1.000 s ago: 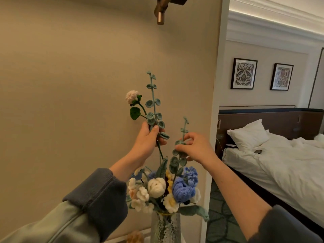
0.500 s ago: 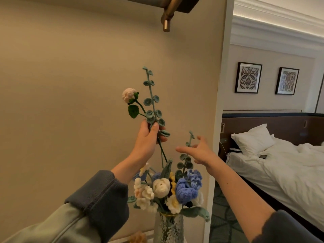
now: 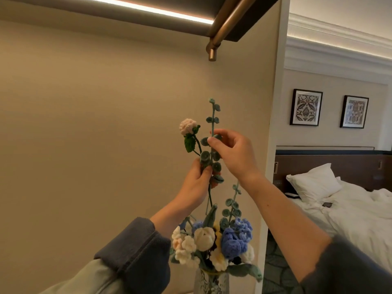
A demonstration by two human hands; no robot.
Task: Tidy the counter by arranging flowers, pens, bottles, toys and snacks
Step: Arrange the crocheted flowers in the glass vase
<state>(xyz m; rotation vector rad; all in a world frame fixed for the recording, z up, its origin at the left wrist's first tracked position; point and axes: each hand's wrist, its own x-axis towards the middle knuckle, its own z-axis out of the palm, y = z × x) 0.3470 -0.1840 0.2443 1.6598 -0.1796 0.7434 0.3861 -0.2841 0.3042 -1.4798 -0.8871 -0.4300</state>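
A bunch of crocheted flowers (image 3: 214,245), white, cream and blue, stands in a glass vase (image 3: 211,282) at the bottom centre. Above it my left hand (image 3: 196,185) grips two loose stems: a pink crocheted rose (image 3: 187,126) with a green leaf, and a tall teal eucalyptus sprig (image 3: 212,115). My right hand (image 3: 231,151) pinches that sprig higher up, between thumb and fingers. A second eucalyptus sprig (image 3: 232,205) stands in the vase beneath my right wrist.
A beige wall sits close behind the flowers. A brass rail (image 3: 224,28) hangs under a lit shelf overhead. To the right a wall edge (image 3: 273,145) opens onto a bedroom with a white bed (image 3: 343,209) and two framed pictures (image 3: 306,107).
My right hand let go of the sprig in the vase, rose, and took hold of the eucalyptus sprig held by my left hand. The view tilted upward.
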